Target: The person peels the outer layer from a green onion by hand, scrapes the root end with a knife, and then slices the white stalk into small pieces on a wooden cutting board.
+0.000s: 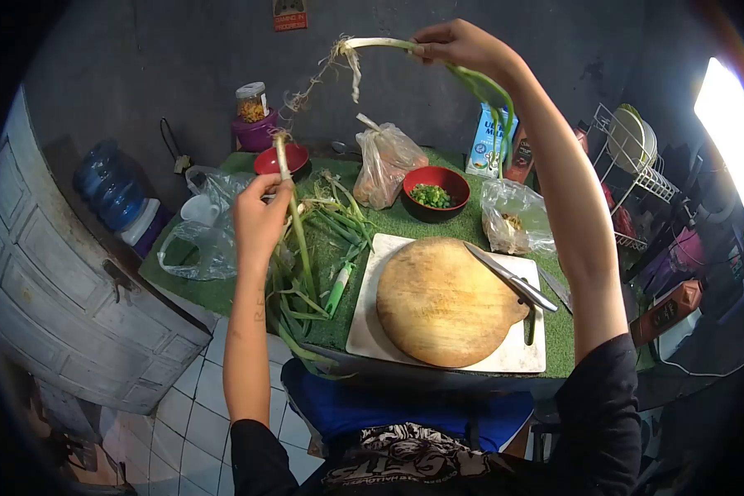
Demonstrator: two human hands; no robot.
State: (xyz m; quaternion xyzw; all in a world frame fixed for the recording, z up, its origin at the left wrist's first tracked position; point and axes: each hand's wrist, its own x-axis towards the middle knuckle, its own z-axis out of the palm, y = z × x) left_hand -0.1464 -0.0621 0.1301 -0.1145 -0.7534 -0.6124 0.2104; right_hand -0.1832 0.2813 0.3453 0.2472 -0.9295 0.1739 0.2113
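My right hand (pixel 463 51), raised high above the table, is closed around a spring onion (pixel 380 41). Its white root end points left and its green leaves droop down on the right. Lower on the left, my left hand (pixel 262 213) grips another spring onion (pixel 282 157), roots up, leaves hanging down. Stringy roots stretch between the two root ends. Below my left hand lies a pile of spring onions (pixel 339 219) beside a green-handled peeler or knife (pixel 339 289). A knife (pixel 512 278) rests on the round wooden chopping board (pixel 442 310), which sits on a white cutting board (pixel 364 331).
A dark red bowl (pixel 428 214) holds chopped green pieces. Behind stand a tied plastic bag (pixel 384 169), a red bowl (pixel 293 157) and a milk carton (pixel 489 140). An open plastic bag (pixel 521 223) lies right, near a dish rack (pixel 636 165). A white door (pixel 83 289) stands left.
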